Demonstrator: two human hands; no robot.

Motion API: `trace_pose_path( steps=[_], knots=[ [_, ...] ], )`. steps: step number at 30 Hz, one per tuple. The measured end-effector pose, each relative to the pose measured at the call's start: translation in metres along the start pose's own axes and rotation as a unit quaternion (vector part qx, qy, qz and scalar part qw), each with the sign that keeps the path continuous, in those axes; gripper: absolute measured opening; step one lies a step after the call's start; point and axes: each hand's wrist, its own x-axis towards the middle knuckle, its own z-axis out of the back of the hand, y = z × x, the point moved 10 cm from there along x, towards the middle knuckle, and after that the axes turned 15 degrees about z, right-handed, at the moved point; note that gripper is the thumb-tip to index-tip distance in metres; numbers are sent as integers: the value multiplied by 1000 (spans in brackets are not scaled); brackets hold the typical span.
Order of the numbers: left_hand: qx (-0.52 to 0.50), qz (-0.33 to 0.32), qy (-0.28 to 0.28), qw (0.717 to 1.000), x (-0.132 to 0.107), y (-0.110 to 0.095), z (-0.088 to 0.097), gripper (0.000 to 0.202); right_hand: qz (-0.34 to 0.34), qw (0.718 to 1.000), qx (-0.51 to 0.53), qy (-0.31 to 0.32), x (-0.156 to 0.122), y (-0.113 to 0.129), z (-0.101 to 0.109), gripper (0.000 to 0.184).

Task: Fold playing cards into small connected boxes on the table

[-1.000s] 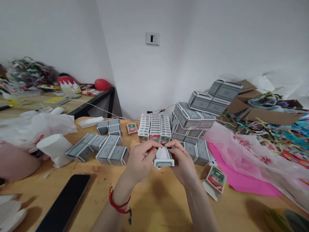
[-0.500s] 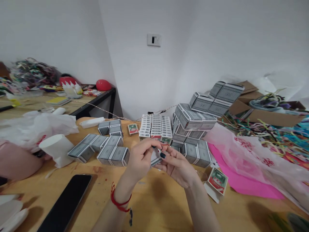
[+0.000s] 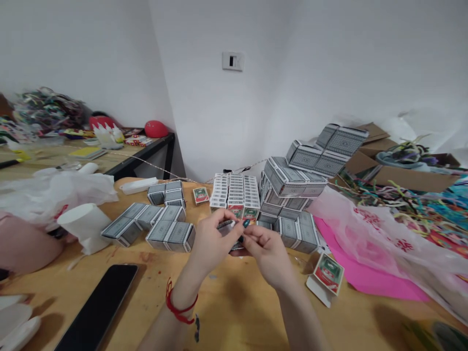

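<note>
In the middle of the table my left hand (image 3: 210, 243) and my right hand (image 3: 268, 251) meet, both with fingers closed on a small piece of playing card (image 3: 225, 225). Its grey pattern and white face show between the fingers; how it is folded is mostly hidden. Just beyond the hands stand rows of stacked card packs (image 3: 236, 187). To the left lie blocks made of grey-patterned playing cards (image 3: 171, 233), and to the right rises a tall stack of similar blocks (image 3: 296, 175). An open card box (image 3: 328, 275) sits right of my right hand.
A black phone (image 3: 100, 307) lies at the front left of the wooden table. A white roll (image 3: 86, 226) and white plastic bags (image 3: 54, 187) are behind it. On the right are a pink sheet (image 3: 380, 278), a clear pink bag (image 3: 369, 229) and a cardboard box (image 3: 413, 175).
My right hand has turned and its fingers have curled in more, with the left thumb pressing across. The card in the hands has shifted and is more covered.
</note>
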Motion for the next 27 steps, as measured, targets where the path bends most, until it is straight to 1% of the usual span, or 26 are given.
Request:
trace_pose_path(
  steps=[2, 6, 8, 11, 15, 20, 23, 25, 27],
  knots=[
    [-8, 11, 4, 1000, 1, 3, 1, 12, 11, 1000, -12, 0, 0, 3, -2, 21],
    [-81, 36, 63, 994, 3, 9, -4, 18, 29, 999, -21, 10, -1, 5, -6, 19],
    [-115, 61, 80, 988, 5, 15, -5, 21, 41, 999, -28, 11, 0, 6, -7, 19],
    [-170, 105, 89, 976, 7, 25, -7, 25, 55, 997, -45, 15, 0, 8, -8, 20],
    [-220, 149, 80, 961, 9, 35, -9, 27, 72, 995, -70, 23, -2, 9, -9, 19],
    [-183, 144, 66, 970, 11, 36, -11, 27, 104, 989, -109, 6, -3, 13, -2, 16],
    [-184, 144, 62, 970, 10, 36, -14, 27, 86, 991, -103, 0, -1, 10, 2, 17],
    [-161, 129, 35, 978, 9, 32, -13, 25, 69, 993, -93, -11, 1, 8, 6, 20],
    [-105, 102, -5, 989, 5, 24, -10, 25, 62, 992, -103, -34, 3, 6, 13, 24]
  ],
)
